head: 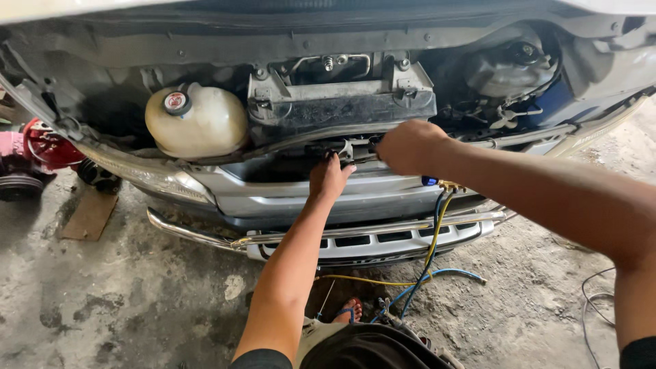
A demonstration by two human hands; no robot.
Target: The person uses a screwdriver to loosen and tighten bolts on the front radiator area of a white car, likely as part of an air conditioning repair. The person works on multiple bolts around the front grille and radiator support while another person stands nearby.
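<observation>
Concrete floor [137,301], stained, lies under the open front of a vehicle. At the far left stands a red machine part [44,145], with a flat cardboard piece [89,215] beside it. Next, a cream coolant reservoir [198,123] with a red-marked cap sits at the engine bay's left side. At centre, your left hand [329,178] presses, fingers together, against the latch bracket [344,149] at the bay's front edge. Your right hand [410,145] is closed beside it; what it grips is hidden. Yellow and blue hoses [432,232] hang over the bumper [369,239].
</observation>
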